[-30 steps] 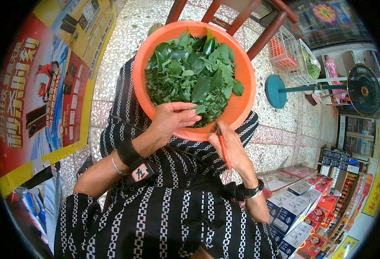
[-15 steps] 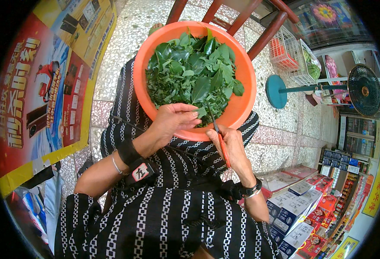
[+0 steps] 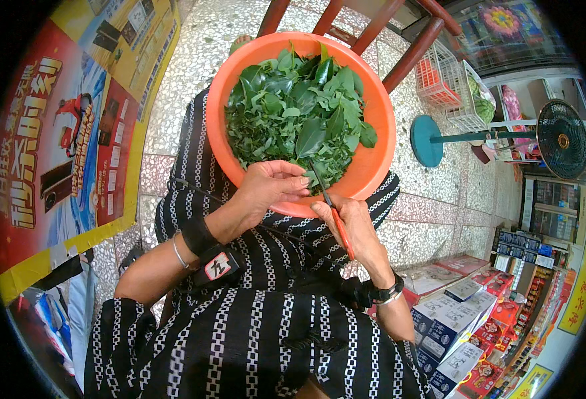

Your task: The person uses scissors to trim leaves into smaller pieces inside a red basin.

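An orange plastic basin (image 3: pixel 381 156) rests on my lap, heaped with green leaves (image 3: pixel 293 100), whole ones at the back and finely cut bits toward the front. Over its near rim, my left hand (image 3: pixel 276 185) is pinched on a leaf, of which little shows past the fingertips. Red-handled scissors (image 3: pixel 340 229) are gripped in my right hand (image 3: pixel 356 226), just right of the left fingertips. Their blades point up and left over the cut bits, close to the left fingers. The blades look nearly closed together.
Beyond the basin stands a red wooden chair (image 3: pixel 367 30). A fan on a green stand (image 3: pixel 427 141) and white baskets (image 3: pixel 471 100) are to the right. Stacked boxes (image 3: pixel 452 316) fill the lower right. A printed red and yellow poster (image 3: pixel 73 139) stands at the left.
The scissors have swung slightly left and their blades have come nearer my left fingertips. Less of the leaf piece shows at the left fingers. The basin stays put.
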Available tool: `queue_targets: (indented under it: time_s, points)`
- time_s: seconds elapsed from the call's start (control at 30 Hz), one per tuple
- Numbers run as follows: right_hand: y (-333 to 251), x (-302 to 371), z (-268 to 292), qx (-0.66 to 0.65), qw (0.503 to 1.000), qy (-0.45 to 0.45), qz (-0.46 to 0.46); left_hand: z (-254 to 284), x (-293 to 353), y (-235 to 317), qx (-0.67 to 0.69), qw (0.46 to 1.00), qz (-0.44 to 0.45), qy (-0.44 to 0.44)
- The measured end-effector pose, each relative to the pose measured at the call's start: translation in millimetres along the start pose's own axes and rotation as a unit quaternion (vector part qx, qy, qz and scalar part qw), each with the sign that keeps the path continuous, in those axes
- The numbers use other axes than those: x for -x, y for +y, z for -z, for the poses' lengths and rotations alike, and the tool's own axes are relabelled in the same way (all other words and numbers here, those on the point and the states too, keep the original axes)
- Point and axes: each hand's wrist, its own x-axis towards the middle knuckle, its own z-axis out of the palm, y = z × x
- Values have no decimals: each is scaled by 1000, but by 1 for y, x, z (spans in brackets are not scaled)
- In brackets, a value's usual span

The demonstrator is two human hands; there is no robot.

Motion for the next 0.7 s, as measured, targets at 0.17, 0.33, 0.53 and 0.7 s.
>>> queue_targets:
  time_s: [0.17,0.33,0.53,0.7]
  points:
    - [6,2,2,-49,998,41,-30,2,1,3,19,1000,-16,9]
    - [14,1,-6,22,992,66,104,0,0,4,16,1000,-21,14]
    - [8,0,-5,24,995,37,90,-2,2,4,5,1000,-20,4]
    - [3,0,-1,-11,1000,-7,15,-2,3,5,-10,1000,-22,18]
